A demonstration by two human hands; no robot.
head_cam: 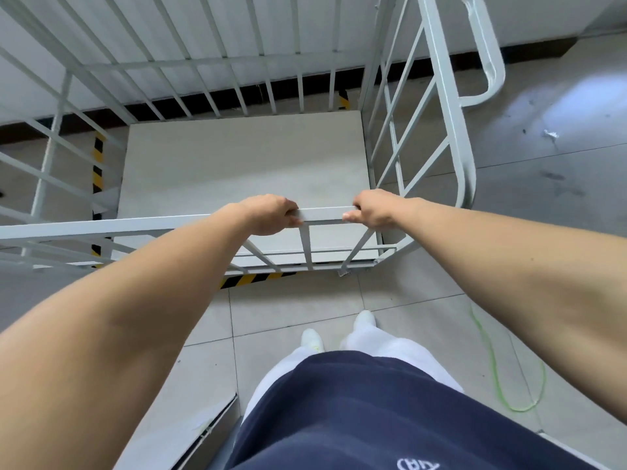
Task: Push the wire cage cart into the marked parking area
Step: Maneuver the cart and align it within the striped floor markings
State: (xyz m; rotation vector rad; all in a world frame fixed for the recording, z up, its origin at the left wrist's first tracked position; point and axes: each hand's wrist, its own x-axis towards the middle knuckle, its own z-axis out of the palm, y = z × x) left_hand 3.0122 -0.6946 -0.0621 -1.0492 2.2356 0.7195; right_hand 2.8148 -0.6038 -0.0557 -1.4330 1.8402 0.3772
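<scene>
- A white wire cage cart [244, 164] fills the view from 9 o'clock through 12 to 2 o'clock, seen from above, with its flat pale base at centre.
- The left hand [271, 215] wraps its fingers over the cart's near top rail [324, 213], just left of centre.
- The right hand [373, 212] grips the same rail just beside it, at the cart's near right corner, thumb pointing inward.
- Both bare forearms reach in from 7 and 4 o'clock.
- Yellow-and-black striped floor tape [258, 279] runs under the cart's near edge; another strip shows through the bars at 9 o'clock.
- The cart seems to sit within the tape, though its base hides much of the marking.
- A white wall [543, 15] stands beyond the cart at 12 o'clock.
- A thin green cord [492, 361] loops on the grey tiles at 4 o'clock.
- Pale shoes [364, 320] stand at 6 o'clock.
</scene>
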